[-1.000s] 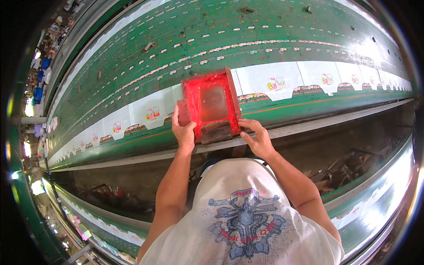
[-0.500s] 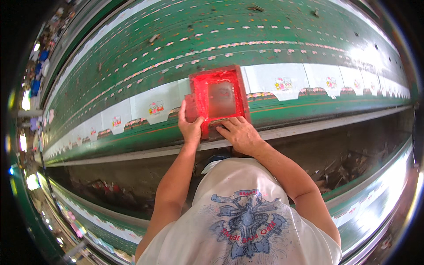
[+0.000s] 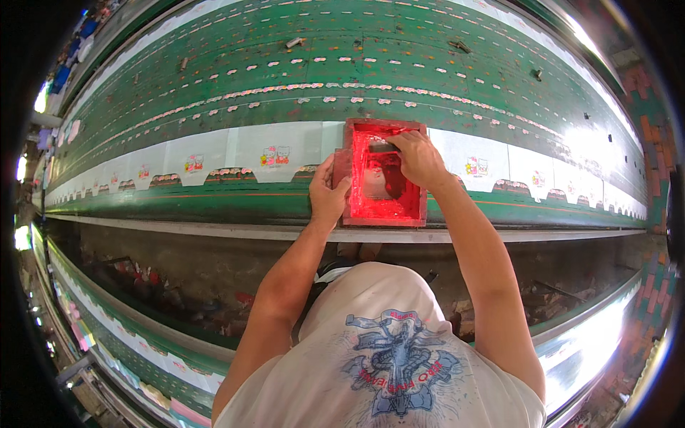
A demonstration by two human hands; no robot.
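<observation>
A red wooden screen-printing frame (image 3: 386,222) lies on the row of white pieces (image 3: 285,143) along the near side of the green table (image 3: 285,192). Wet red ink coats its inner edges around a mesh window (image 3: 377,187). My left hand (image 3: 330,196) grips the block on the frame's left side, thumb near the rim. Inside the frame, toward its far end, my right hand (image 3: 421,158) is closed on a dark-edged squeegee (image 3: 383,148). The fingers hide most of the squeegee.
Printed white pieces (image 3: 479,165) continue to the right with coloured cartoon figures. Small debris (image 3: 460,46) lies on the far part of the table. A metal rail (image 3: 214,232) edges the near side. Behind me runs another long table (image 3: 150,349), with scraps on the floor between.
My right hand has moved from the frame's near edge to its far end, holding the squeegee. The frame appears farther right in view, and my left hand stays on its side.
</observation>
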